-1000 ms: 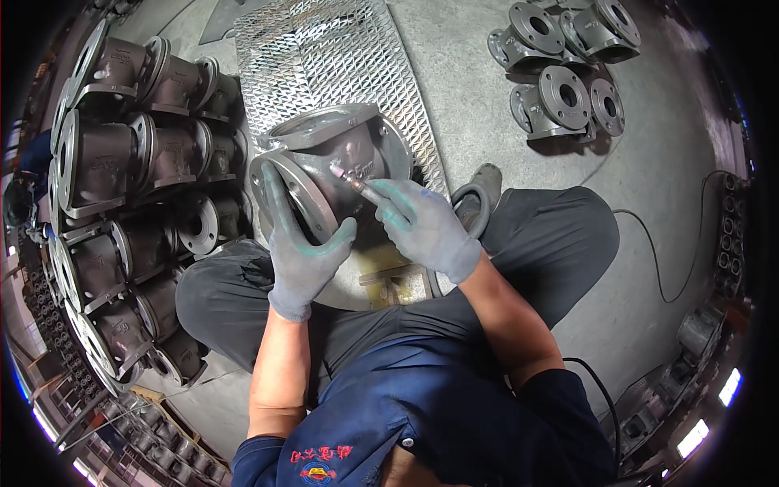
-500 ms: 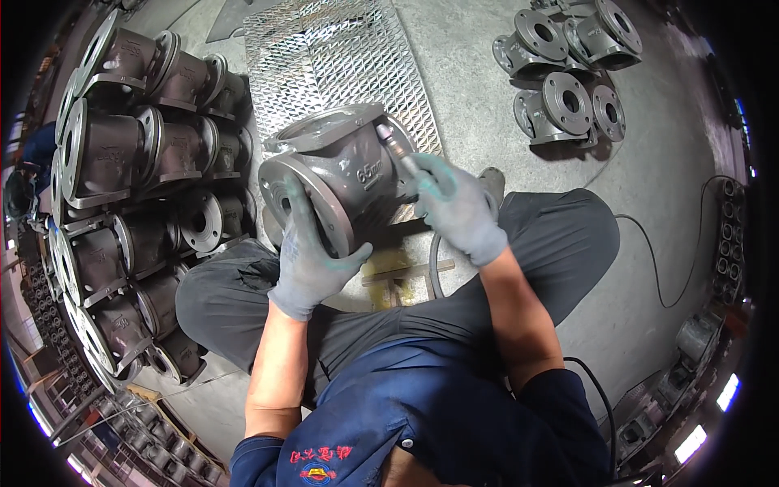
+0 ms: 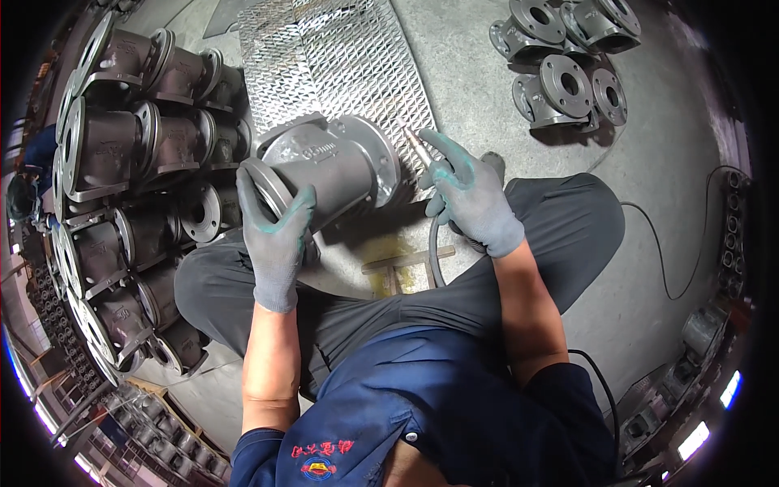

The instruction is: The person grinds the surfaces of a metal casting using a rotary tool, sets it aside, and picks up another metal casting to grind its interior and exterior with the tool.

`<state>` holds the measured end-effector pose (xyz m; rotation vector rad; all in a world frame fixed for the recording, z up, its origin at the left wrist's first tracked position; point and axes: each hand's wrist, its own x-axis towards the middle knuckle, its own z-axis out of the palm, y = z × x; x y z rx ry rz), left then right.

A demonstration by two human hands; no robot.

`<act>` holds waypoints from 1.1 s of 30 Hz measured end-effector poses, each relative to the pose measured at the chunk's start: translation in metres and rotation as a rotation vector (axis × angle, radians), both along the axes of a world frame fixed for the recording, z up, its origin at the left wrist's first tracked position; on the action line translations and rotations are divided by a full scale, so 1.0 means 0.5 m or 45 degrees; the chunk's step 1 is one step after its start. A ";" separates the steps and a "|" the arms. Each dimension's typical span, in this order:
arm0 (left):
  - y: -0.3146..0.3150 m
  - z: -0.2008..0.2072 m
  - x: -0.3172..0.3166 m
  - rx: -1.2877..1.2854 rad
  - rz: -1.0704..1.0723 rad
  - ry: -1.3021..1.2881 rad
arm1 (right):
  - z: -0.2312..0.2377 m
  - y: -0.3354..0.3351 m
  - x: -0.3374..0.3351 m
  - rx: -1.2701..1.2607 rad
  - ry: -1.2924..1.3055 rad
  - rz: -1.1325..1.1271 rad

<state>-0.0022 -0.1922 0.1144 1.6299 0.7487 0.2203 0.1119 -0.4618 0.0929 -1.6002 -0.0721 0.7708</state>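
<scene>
A grey cast-iron valve body (image 3: 324,174) with round bolt-hole flanges is tipped at an angle in front of me. My left hand (image 3: 276,231), in a grey glove with green fingertips, grips its near-left flange, thumb and fingers spread around the rim. My right hand (image 3: 471,191), gloved alike, is wrapped around a slim pen-shaped die grinder (image 3: 416,146) with a hose (image 3: 434,256) below. The grinder's tip points up and left, just right of the far flange and apart from it. What supports the valve body underneath is mostly hidden.
Several valve bodies (image 3: 109,150) are stacked at my left. More castings (image 3: 565,85) stand on the floor at far right. A patterned metal sheet (image 3: 349,61) lies ahead. Below the work is a wooden piece (image 3: 406,261). A black cable (image 3: 661,284) curves along the right floor.
The valve body has turned, bringing its round right flange and lettering upward. My left hand has shifted left with it. The grinder has come out of the opening and moved right.
</scene>
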 end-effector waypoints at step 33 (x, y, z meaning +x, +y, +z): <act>0.050 -0.037 -0.086 0.216 0.082 -0.322 | -0.034 0.162 -0.073 -0.399 -0.498 0.473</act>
